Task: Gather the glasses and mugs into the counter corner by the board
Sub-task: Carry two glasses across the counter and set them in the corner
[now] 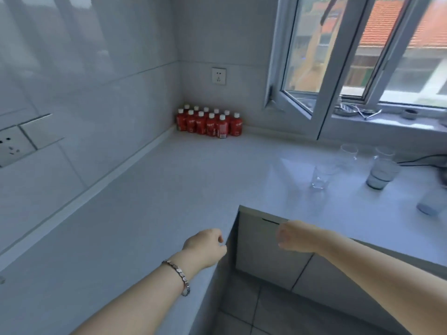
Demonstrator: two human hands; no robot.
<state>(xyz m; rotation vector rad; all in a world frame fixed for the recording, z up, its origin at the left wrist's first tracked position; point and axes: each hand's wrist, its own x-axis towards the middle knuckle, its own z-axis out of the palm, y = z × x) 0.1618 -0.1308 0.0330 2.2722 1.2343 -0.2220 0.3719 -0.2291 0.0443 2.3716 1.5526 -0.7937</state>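
Note:
Several clear glasses stand on the right part of the white L-shaped counter [150, 204]. One small glass [320, 176] is nearest the middle, another [348, 153] behind it, and a larger ribbed glass [381, 172] further right. A blurred pale cup [433, 204] sits at the right edge. My left hand [205, 246], with a bracelet on its wrist, hovers over the counter's inner edge, fingers curled, holding nothing. My right hand [294, 236] is a loose fist in front of the cabinet, also holding nothing. No board is in view.
Several red bottles with white caps [209, 122] fill the far corner. An open window sash [297, 97] swings in over the counter. Small items lie on the sill [362, 112]. A black cable [420, 160] runs at far right. Wall sockets [12, 146] sit left.

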